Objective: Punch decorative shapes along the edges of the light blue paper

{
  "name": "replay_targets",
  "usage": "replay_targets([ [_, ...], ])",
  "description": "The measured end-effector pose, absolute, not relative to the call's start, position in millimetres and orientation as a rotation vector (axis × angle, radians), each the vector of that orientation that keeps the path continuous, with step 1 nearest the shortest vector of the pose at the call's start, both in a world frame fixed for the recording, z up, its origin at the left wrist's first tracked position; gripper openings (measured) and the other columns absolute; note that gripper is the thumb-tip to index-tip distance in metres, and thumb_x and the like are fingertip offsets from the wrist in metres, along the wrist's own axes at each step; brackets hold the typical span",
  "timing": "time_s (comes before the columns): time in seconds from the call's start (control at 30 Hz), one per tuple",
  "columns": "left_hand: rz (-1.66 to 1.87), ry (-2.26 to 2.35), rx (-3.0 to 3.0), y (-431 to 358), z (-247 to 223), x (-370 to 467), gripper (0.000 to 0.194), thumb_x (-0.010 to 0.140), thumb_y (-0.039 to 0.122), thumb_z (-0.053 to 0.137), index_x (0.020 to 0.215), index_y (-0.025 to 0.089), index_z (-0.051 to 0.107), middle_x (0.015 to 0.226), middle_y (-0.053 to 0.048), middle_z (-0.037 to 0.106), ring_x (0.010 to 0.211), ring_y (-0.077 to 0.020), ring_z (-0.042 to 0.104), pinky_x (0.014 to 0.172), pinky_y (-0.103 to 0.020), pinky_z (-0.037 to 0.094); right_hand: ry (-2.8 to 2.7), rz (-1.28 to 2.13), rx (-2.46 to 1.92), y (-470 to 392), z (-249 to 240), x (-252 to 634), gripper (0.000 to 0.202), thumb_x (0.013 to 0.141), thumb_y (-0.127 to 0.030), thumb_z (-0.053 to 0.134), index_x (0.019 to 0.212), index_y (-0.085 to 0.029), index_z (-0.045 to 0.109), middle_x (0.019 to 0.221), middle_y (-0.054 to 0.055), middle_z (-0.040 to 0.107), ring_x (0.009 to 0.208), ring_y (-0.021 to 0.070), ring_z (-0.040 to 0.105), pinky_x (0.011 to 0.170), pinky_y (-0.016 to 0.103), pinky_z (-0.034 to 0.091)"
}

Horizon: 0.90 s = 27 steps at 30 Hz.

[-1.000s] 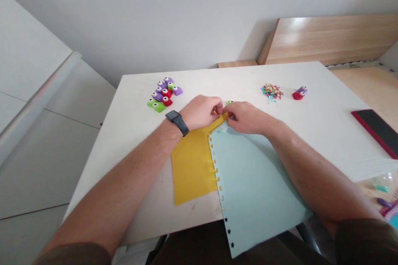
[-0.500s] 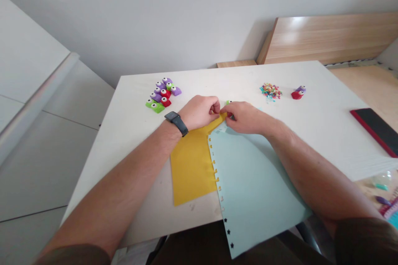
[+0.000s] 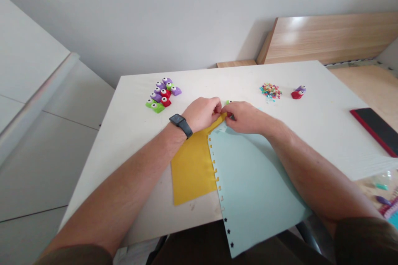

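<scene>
left fingers (image 3: 218, 105) curled beside right fingers (image 3: 229, 108)

1 head-worn camera, facing forward-down.

Wide passage at back between punch cluster (image 3: 166, 94) and confetti pile (image 3: 271, 90); right hand (image 3: 244, 116) blocks green punch (image 3: 229, 102).

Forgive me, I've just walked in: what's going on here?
A person's left hand and right hand are close together at the far end of a yellow paper sheet; their exact grip is hidden. A notched light blue paper sheet overlaps the yellow one and hangs off the white table. A green craft punch shows partly behind the right hand; confetti lies farther right.
</scene>
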State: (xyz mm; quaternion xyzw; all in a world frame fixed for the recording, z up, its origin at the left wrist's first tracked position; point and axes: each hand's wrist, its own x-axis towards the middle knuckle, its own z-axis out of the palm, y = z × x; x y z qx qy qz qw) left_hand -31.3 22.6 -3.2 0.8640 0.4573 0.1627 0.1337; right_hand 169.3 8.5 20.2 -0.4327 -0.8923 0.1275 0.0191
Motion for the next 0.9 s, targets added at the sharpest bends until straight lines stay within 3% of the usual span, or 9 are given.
replay_targets([
  [0.33, 0.382, 1.334, 2.587, 18, -11, -26, 0.006, 0.088, 0.018, 0.057, 0.094, 0.021, 0.058, 0.084, -0.005, 0.071, 0.076, -0.0223, 0.066, 0.065, -0.033, 0.040, -2.784, 0.379, -1.375, 9, 21, 168, 0.023, 0.089, -0.020, 0.051, 0.099, -0.018, 0.072, 0.101, 0.010, 0.075, 0.090, 0.0220, 0.066, 0.078, 0.030, 0.041],
  [0.63, 0.461, 1.382, 2.450, 21, 2, -32, 0.008, 0.085, 0.015, 0.058, 0.090, 0.021, 0.056, 0.082, -0.003, 0.069, 0.073, -0.0205, 0.064, 0.064, -0.033, 0.039, -2.743, 0.445, -1.349, 10, 17, 170, 0.041, 0.089, -0.019, 0.052, 0.123, -0.019, 0.074, 0.111, 0.010, 0.077, 0.098, 0.0228, 0.069, 0.086, 0.031, 0.045],
  [0.9, 0.543, 1.363, 2.380, 26, 2, -39, 0.003, 0.083, 0.019, 0.063, 0.084, 0.021, 0.061, 0.076, 0.001, 0.069, 0.067, -0.0163, 0.062, 0.062, -0.029, 0.038, -2.731, 0.436, -1.325, 10, 16, 171, 0.040, 0.088, -0.019, 0.052, 0.121, -0.019, 0.075, 0.109, 0.010, 0.077, 0.095, 0.0226, 0.068, 0.084, 0.031, 0.045],
])
